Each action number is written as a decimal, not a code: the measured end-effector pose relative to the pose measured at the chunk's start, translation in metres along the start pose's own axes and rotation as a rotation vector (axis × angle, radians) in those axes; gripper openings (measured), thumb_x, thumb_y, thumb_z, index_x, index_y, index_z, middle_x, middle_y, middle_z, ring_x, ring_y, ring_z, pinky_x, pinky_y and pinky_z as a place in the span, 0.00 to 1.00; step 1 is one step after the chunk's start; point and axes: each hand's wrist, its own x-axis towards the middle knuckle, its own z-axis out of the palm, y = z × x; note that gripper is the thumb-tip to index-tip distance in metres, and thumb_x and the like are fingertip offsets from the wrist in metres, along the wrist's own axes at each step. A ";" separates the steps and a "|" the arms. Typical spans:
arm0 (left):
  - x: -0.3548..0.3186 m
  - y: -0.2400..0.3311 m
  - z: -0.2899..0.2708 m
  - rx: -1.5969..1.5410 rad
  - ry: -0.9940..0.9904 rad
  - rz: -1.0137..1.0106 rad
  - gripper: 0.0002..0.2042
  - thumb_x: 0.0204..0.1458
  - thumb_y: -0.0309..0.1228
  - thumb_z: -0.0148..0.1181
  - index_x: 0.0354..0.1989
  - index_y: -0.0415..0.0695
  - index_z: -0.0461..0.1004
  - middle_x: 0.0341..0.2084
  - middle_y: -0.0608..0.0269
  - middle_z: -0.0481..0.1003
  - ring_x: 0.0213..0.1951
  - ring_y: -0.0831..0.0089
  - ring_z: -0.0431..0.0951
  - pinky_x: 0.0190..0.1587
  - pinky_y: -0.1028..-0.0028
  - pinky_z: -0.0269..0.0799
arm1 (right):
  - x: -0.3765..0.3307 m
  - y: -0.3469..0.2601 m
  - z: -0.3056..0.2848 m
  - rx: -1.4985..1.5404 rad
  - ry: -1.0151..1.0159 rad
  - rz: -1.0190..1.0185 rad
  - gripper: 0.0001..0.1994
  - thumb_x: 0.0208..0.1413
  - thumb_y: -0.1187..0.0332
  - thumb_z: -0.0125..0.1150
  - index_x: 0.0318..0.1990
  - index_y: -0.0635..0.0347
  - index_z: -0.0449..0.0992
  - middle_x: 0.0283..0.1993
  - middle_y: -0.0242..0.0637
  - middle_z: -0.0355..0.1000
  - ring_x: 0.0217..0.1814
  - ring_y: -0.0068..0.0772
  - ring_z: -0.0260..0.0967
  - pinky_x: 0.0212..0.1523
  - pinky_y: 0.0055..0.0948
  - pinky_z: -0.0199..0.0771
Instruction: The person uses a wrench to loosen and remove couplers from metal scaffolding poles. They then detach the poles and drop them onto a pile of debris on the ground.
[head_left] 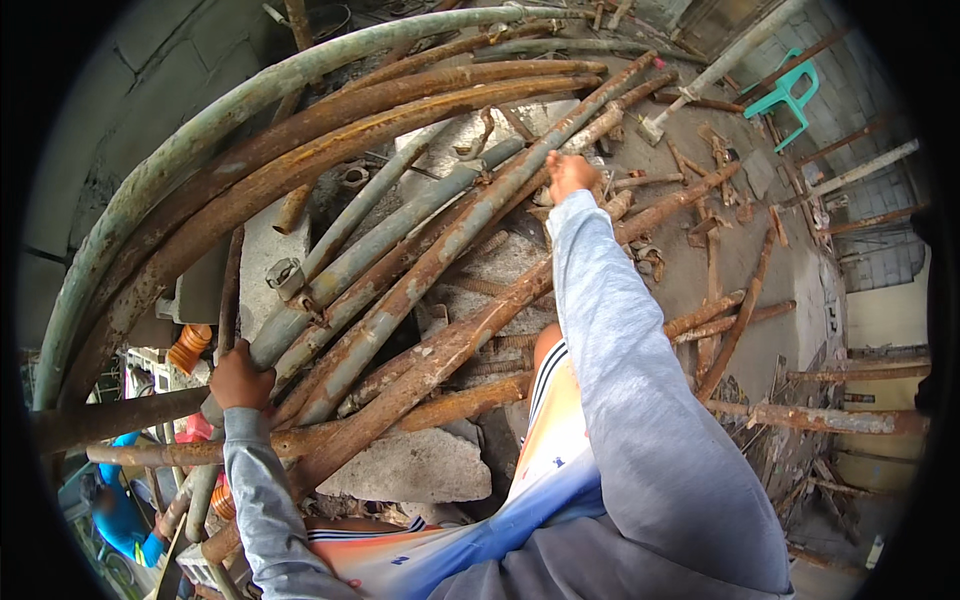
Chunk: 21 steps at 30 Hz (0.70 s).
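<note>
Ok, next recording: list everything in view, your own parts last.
pipes: many, rusty brown and grey-green, piled across the middle, more scattered right
couplers: at least one, grey, clamped on a pipe left of centre
slab: one, grey concrete, under the pile, bottom centre
chair: one, green plastic, top right
floor: grey concrete, right
person: one, in blue, below at bottom left
left hand: gripping a pipe end, grey sleeve
right hand: reaching onto the pile's far end, grey sleeve

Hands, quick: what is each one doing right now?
Left hand: closed around a grey-green pipe.
Right hand: closed on a rusty pipe, far out.
</note>
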 end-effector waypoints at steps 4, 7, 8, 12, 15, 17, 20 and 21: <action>0.008 0.018 0.002 0.006 0.009 0.001 0.16 0.33 0.34 0.68 0.34 0.48 0.74 0.29 0.50 0.80 0.34 0.48 0.82 0.37 0.53 0.78 | 0.005 0.066 0.012 -0.376 -0.137 0.276 0.07 0.59 0.76 0.50 0.39 0.73 0.69 0.30 0.46 0.69 0.29 0.40 0.72 0.29 0.38 0.77; 0.003 0.013 0.015 0.029 -0.061 0.011 0.17 0.35 0.32 0.68 0.37 0.48 0.73 0.29 0.51 0.80 0.34 0.47 0.81 0.37 0.52 0.79 | -0.020 0.112 0.036 -0.299 -0.412 0.678 0.02 0.55 0.78 0.47 0.36 0.66 0.66 0.23 0.42 0.62 0.24 0.36 0.67 0.21 0.35 0.68; 0.001 -0.006 0.022 0.072 -0.078 -0.008 0.18 0.35 0.32 0.68 0.37 0.48 0.73 0.29 0.50 0.80 0.35 0.47 0.82 0.38 0.52 0.79 | -0.037 0.111 0.044 -0.296 -0.451 0.678 0.02 0.54 0.79 0.46 0.34 0.64 0.65 0.21 0.40 0.60 0.22 0.35 0.65 0.19 0.33 0.65; 0.044 -0.009 0.039 0.018 -0.054 0.063 0.18 0.38 0.31 0.67 0.40 0.47 0.73 0.36 0.48 0.78 0.38 0.46 0.81 0.42 0.53 0.78 | -0.015 0.027 -0.007 -0.535 -0.497 0.368 0.04 0.59 0.76 0.45 0.41 0.57 0.63 0.32 0.41 0.65 0.23 0.32 0.65 0.20 0.29 0.70; 0.107 -0.006 0.011 0.032 0.076 0.120 0.09 0.40 0.28 0.62 0.33 0.47 0.78 0.34 0.48 0.80 0.39 0.47 0.81 0.40 0.53 0.78 | -0.024 0.006 -0.017 -0.649 -0.406 0.144 0.03 0.57 0.75 0.44 0.32 0.57 0.64 0.20 0.35 0.61 0.14 0.29 0.63 0.09 0.28 0.59; 0.137 -0.017 -0.008 0.108 0.143 0.159 0.09 0.39 0.27 0.62 0.32 0.47 0.79 0.32 0.49 0.80 0.38 0.47 0.81 0.41 0.55 0.78 | -0.017 0.006 -0.015 -0.795 -0.520 0.166 0.09 0.60 0.73 0.40 0.42 0.60 0.68 0.20 0.35 0.62 0.12 0.28 0.60 0.08 0.28 0.54; 0.130 -0.010 -0.010 0.147 -0.002 0.091 0.11 0.38 0.27 0.63 0.33 0.47 0.81 0.34 0.49 0.81 0.40 0.48 0.82 0.44 0.56 0.79 | -0.026 0.011 -0.014 -0.925 -0.477 0.142 0.22 0.62 0.74 0.40 0.64 0.61 0.62 0.22 0.38 0.66 0.13 0.29 0.62 0.10 0.30 0.58; 0.119 -0.003 -0.011 0.145 -0.100 0.072 0.12 0.38 0.27 0.63 0.34 0.46 0.81 0.35 0.49 0.81 0.41 0.49 0.82 0.45 0.56 0.79 | -0.025 0.012 -0.019 -0.977 -0.494 0.160 0.27 0.62 0.75 0.41 0.70 0.60 0.58 0.23 0.39 0.67 0.13 0.29 0.63 0.11 0.30 0.60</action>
